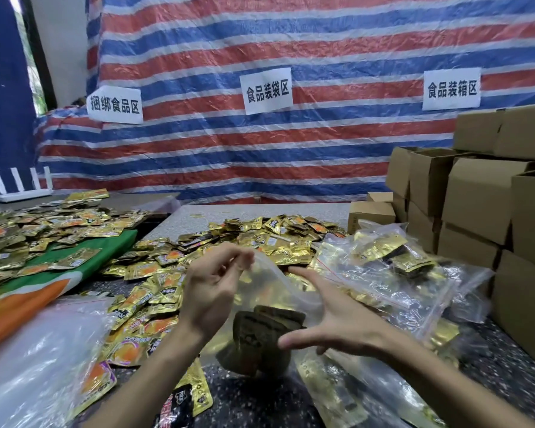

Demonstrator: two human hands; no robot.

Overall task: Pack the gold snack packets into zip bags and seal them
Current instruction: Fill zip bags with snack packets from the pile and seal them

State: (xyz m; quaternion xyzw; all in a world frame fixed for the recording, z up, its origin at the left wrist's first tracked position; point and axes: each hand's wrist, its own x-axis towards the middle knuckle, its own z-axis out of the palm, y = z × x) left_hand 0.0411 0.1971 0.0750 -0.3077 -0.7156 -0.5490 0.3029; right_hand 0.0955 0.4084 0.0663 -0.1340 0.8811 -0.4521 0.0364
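Observation:
A clear zip bag (269, 291) stands open in front of me with several dark-looking snack packets (260, 332) inside it. My left hand (210, 291) pinches the bag's upper left rim between thumb and fingertips. My right hand (328, 322) is beside the bag's right side, fingers straight and spread, thumb near the packets; it holds nothing. A big heap of loose gold snack packets (260, 239) covers the table behind and to the left of the bag.
Filled zip bags (393, 261) lie to the right. Stacked cardboard boxes (476, 205) line the right edge. Empty clear bags (34, 350) lie at lower left, next to a green and orange sack (44, 285) carrying more packets. A striped tarp (260, 143) hangs behind.

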